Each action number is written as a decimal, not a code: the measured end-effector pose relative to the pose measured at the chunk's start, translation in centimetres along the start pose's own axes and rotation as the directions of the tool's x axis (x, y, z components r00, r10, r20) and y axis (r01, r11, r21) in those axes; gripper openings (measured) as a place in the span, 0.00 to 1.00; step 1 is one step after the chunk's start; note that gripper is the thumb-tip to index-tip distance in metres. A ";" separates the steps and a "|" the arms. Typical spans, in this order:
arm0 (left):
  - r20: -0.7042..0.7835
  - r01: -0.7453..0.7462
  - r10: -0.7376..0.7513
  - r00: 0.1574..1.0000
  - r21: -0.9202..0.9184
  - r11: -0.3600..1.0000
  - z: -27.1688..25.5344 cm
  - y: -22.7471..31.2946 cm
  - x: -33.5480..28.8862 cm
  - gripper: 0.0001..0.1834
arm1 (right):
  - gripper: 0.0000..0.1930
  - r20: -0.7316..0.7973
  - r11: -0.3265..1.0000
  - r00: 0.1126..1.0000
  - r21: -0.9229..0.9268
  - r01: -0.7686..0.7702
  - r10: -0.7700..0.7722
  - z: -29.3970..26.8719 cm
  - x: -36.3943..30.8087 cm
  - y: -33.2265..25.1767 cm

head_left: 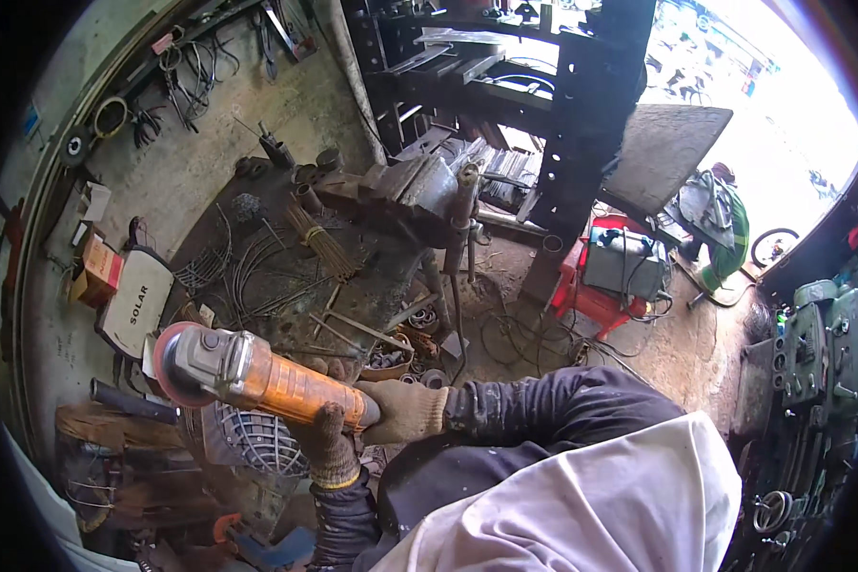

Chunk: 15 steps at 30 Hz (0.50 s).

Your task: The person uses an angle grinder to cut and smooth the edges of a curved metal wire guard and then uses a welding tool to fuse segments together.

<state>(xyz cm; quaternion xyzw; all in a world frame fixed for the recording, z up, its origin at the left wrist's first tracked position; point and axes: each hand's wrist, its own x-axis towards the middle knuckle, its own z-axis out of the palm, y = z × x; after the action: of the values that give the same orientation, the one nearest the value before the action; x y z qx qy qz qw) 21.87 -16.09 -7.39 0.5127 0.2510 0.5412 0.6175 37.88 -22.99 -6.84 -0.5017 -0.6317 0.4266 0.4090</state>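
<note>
Workbench (257, 257) of dark metal fills the middle, strewn with rods and a heavy vise (419, 195). Left of it leans a white rounded-rectangle sign (135, 303) with dark lettering, an orange-and-white carton (100, 269) just beyond. Nearer, an orange-bodied angle grinder (257, 374) — red disc at its left end — is gripped by both gloves: left hand (329, 440) wrapped underneath, right hand (402, 410) closed on its rear end.

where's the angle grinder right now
In the head view, the orange angle grinder sits lower left, held by both gloved hands, left hand under its body and right hand at its rear, above a wire fan guard.
</note>
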 end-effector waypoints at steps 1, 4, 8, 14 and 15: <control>0.033 -0.005 0.004 0.999 0.036 0.999 -0.7 0.0 -0.1 0.56 | 0.42 0.001 1.000 1.000 -0.001 -0.007 0.007 0.2 -0.3 -0.4; 0.070 -0.045 0.043 0.997 0.026 0.999 -1.0 0.2 -0.7 0.52 | 0.58 -0.020 0.988 0.996 0.125 0.086 -0.084 -0.4 -0.4 -0.2; 0.249 0.131 -0.167 0.954 0.156 0.979 -2.0 -0.1 -1.6 0.47 | 0.66 -0.128 0.994 0.986 -0.003 0.111 -0.110 -2.7 1.0 -3.3; 0.432 0.213 -0.225 0.873 0.077 0.974 -0.6 1.1 -2.0 0.38 | 0.43 -0.145 0.965 0.979 0.244 -0.102 0.140 -0.9 0.9 -5.9; 0.398 0.227 -0.235 0.887 0.067 0.972 -0.5 2.0 -2.1 0.38 | 0.42 -0.174 0.973 0.973 0.198 -0.115 0.151 -0.5 0.4 -5.4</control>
<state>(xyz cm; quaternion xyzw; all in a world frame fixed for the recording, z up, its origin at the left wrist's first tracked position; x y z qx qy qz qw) 20.00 -18.06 -6.30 0.5852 0.1825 0.3443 0.7111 36.72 -23.22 -1.49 -0.5406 -0.5123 0.4611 0.4824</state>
